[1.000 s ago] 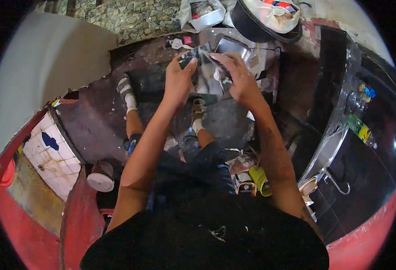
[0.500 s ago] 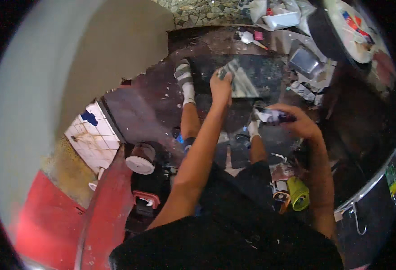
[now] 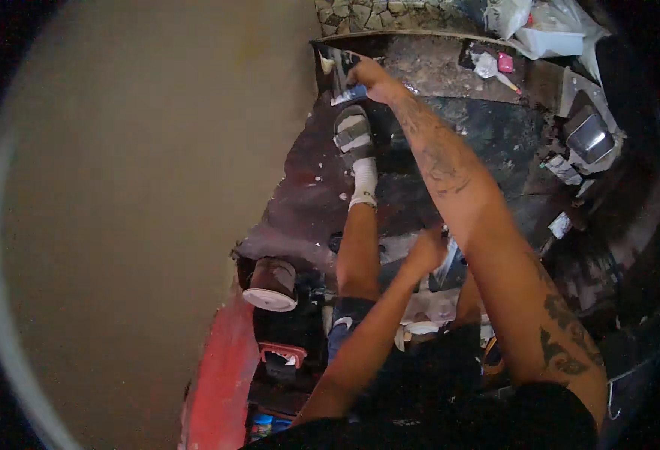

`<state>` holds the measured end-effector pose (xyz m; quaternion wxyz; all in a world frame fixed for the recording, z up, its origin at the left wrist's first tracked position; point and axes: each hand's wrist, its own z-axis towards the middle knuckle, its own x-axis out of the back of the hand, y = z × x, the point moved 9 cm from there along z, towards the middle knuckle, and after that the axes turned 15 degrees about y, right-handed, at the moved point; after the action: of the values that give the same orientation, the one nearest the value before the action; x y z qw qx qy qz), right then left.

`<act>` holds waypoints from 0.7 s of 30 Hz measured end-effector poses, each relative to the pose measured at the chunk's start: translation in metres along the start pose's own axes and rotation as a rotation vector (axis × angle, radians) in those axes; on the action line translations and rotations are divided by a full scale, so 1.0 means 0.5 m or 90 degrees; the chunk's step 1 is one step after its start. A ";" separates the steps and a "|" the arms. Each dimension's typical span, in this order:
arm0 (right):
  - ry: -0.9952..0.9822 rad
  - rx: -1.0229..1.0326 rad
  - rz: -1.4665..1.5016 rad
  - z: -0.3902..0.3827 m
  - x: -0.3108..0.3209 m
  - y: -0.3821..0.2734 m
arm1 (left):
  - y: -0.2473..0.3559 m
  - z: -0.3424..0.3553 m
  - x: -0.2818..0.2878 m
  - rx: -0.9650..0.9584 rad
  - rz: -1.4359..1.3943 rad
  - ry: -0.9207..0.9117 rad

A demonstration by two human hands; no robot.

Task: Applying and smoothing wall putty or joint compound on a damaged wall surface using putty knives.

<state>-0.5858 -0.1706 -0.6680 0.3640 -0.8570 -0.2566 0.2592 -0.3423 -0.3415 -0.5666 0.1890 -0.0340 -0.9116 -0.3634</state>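
Observation:
My right arm reaches far forward, and my right hand is closed on a wide putty knife. The blade lies at the edge of the smooth grey-beige wall, near its far corner; whether it touches is hard to tell. My left hand is drawn back near my lap, beneath the right forearm. Its fingers are closed on a flat smeared plate, seen nearly edge-on and partly hidden by that forearm. My sandalled foot stands just behind the putty knife.
A brown bucket with a pale rim sits by the wall, near a red-framed object. At the far right are a plastic bag with a white tub, a pink item and a shiny box. Debris dots the dark floor.
My right hand has swung forward and left with the putty knife to the wall's edge. My left hand has pulled back toward my lap with the plate. The view has turned toward the wall.

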 end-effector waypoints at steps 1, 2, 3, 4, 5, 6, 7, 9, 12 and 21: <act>0.031 -0.099 0.123 -0.001 -0.024 0.003 | -0.001 -0.004 0.013 0.009 0.003 -0.004; 0.070 -0.196 0.237 -0.005 -0.031 0.020 | 0.050 0.000 0.030 -0.065 -0.045 0.029; 0.088 -0.189 0.221 0.010 -0.007 0.034 | 0.114 0.008 0.035 -0.155 -0.106 0.061; 0.087 -0.177 0.250 0.036 0.035 0.043 | 0.156 0.013 0.017 -0.217 -0.235 0.112; 0.083 -0.172 0.277 0.048 0.078 0.050 | 0.176 0.019 -0.029 -0.205 -0.227 0.072; 0.131 -0.118 0.159 0.029 0.028 0.027 | 0.123 0.014 -0.034 -0.146 -0.156 0.044; 0.113 -0.126 0.174 0.011 -0.035 0.014 | 0.073 0.007 -0.036 -0.093 -0.102 0.019; 0.177 0.004 0.033 -0.004 -0.043 -0.034 | 0.051 -0.005 -0.048 -0.068 -0.059 0.023; 0.285 0.162 -0.190 -0.059 -0.037 -0.090 | 0.047 -0.047 -0.062 -0.073 0.026 0.098; 0.319 0.328 -0.334 -0.373 -0.127 -0.358 | 0.088 0.021 -0.113 0.085 -0.137 -0.109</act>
<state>-0.5596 -0.1939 -0.4042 0.6703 -0.6803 -0.2965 -0.0024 -0.2845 -0.2979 -0.5656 0.0723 0.0459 -0.9449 -0.3161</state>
